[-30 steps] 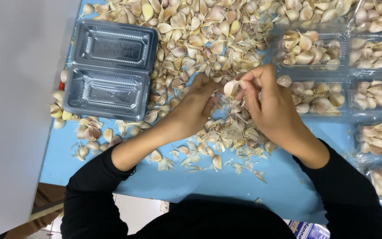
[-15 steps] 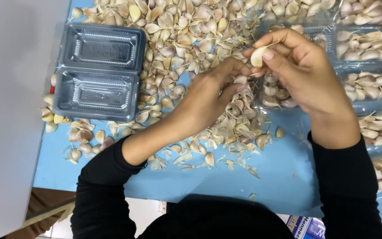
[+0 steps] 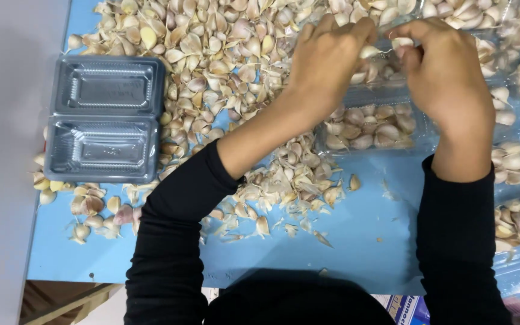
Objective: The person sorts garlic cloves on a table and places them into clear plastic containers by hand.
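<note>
An empty clear plastic clamshell box [image 3: 105,119] lies open at the left edge of a blue table [image 3: 356,253] — lid and base side by side. Loose garlic cloves [image 3: 200,54] spread in a heap beside it, with papery skins [image 3: 284,186] scattered nearer the front. Filled clear trays [image 3: 516,162] line the right side.

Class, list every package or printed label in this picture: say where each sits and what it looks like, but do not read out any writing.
Empty clamshell tray: left on the blue table, open, clear plastic, two rectangular halves.
Filled tray: centre right, below the hands, clear, holding garlic cloves.
Printed packet: bottom edge, mostly hidden, blue and white.
</note>
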